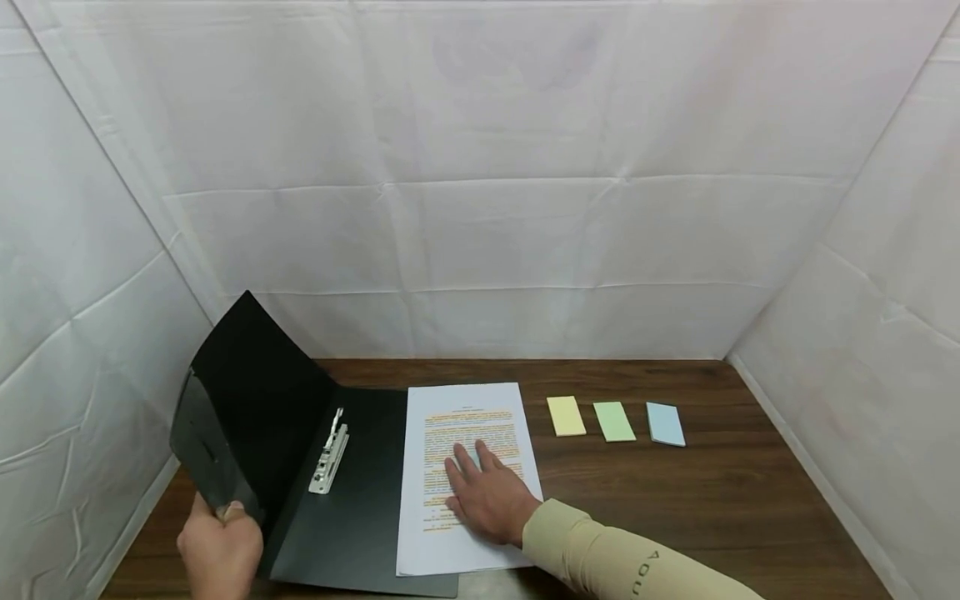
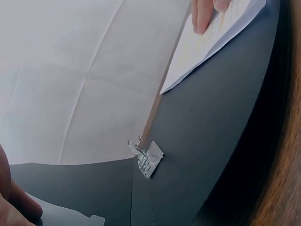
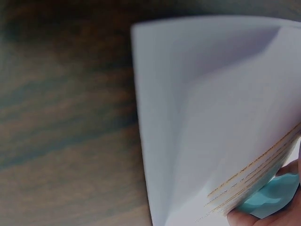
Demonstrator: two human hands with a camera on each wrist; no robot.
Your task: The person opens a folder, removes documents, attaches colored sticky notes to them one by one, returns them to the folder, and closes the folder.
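Black folder [image 1: 330, 492] is spread open at lower left of the frame; its raised cover is pinched by the curled left hand [image 1: 219, 552]. Printed sheets [image 1: 465, 475], lower centre, are pressed flat by the straight-fingered right hand [image 1: 483, 498].

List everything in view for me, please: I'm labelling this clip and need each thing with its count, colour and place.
folder: 1, black, open at the table's left, cover raised
metal clip: 1, silver, inside the folder by its spine
printed sheets: 1 stack, white with orange-highlighted text, partly on the folder's right edge
sticky note pads: 3, yellow, green, blue, in a row right of the sheets
table: 1, dark wood
backdrop: white cloth, behind and at both sides
left hand: 1, its grip on the raised cover's edge
right hand: 1, beige sleeve, lying flat on the sheets
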